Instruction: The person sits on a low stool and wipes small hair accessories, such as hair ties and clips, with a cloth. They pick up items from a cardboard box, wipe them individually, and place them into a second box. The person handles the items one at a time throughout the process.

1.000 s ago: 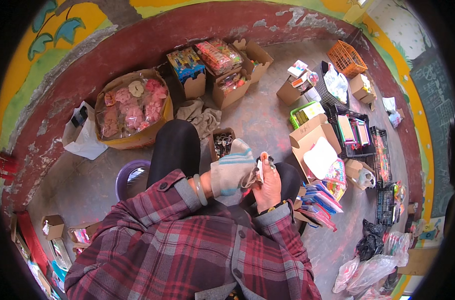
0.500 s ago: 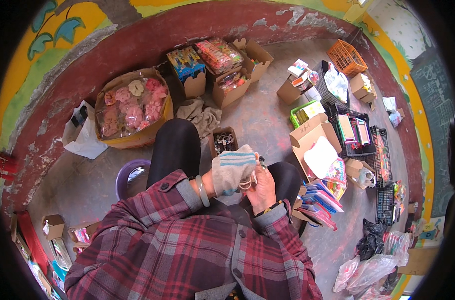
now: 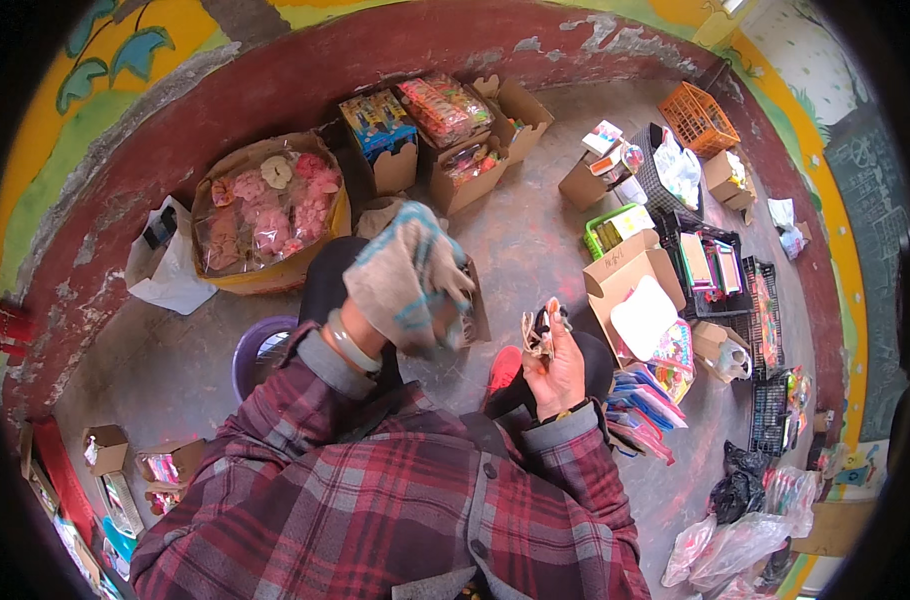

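Round basket of pink packets [image 3: 265,215]; open cardboard boxes of packaged goods [image 3: 445,125]; orange crate [image 3: 698,117]; purple stool [image 3: 260,350]; white bag [image 3: 165,270].

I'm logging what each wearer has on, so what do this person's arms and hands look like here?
Both arms are in long sleeves of a plaid flannel shirt, dark red crossed with grey and navy, with buttoned cuffs. The left hand wears a grey knit work glove with light blue stripes, and a pale band circles that wrist. The right hand is bare, with a thin dark band at its wrist.
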A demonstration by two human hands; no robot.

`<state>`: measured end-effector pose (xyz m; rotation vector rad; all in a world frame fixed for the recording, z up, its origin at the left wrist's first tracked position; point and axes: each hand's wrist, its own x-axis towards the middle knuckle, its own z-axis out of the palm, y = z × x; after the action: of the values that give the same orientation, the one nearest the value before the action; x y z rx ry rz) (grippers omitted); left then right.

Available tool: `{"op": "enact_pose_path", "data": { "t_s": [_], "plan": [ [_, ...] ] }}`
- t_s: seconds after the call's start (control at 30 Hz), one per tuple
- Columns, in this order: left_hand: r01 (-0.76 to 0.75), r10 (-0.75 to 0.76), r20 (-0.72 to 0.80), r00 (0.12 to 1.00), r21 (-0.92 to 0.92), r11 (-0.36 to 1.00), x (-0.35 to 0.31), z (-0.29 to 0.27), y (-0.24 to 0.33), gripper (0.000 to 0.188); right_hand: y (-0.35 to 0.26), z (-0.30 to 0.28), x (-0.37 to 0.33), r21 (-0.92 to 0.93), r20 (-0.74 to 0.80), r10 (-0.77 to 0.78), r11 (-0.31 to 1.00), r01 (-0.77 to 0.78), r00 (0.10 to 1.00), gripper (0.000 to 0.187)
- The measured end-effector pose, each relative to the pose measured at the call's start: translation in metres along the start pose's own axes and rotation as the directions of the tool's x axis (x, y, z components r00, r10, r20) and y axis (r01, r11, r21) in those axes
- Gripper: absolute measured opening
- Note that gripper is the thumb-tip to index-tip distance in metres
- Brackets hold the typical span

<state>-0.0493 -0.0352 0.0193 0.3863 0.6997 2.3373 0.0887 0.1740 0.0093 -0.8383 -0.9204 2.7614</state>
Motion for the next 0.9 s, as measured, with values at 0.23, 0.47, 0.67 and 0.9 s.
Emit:
{"op": "enact_pose_path", "data": {
  "t_s": [0.23, 0.47, 0.67, 0.9],
  "plan": [
    [-0.375, 0.368, 0.071, 0.927, 0.202, 0.905, -0.006, -0.025, 0.024, 0.017, 0.021, -0.005, 0.049, -0.418, -0.079, -0.023, 0.908, -0.012, 0.997, 0.026],
    [-0.244, 0.240, -0.058, 0.969, -0.071, 0.967, -0.004, -0.032, 0.015, 0.019, 0.076, -0.097, 0.159, -0.985, -0.171, -0.193, 0.006, -0.173, 0.966, 0.040],
    [-0.222, 0.224, -0.143, 0.964, 0.033, 0.975, -0.009, -0.022, 0.014, 0.018, 0.062, -0.036, 0.110, -0.989, -0.120, -0.101, 0.093, -0.111, 0.988, 0.037],
    [-0.279, 0.283, 0.026, 0.959, 0.276, 0.920, 0.002, -0.001, 0.009, 0.010, -0.026, 0.007, 0.008, -0.808, 0.149, -0.066, 0.566, 0.160, 0.987, 0.027]
  ]
}}
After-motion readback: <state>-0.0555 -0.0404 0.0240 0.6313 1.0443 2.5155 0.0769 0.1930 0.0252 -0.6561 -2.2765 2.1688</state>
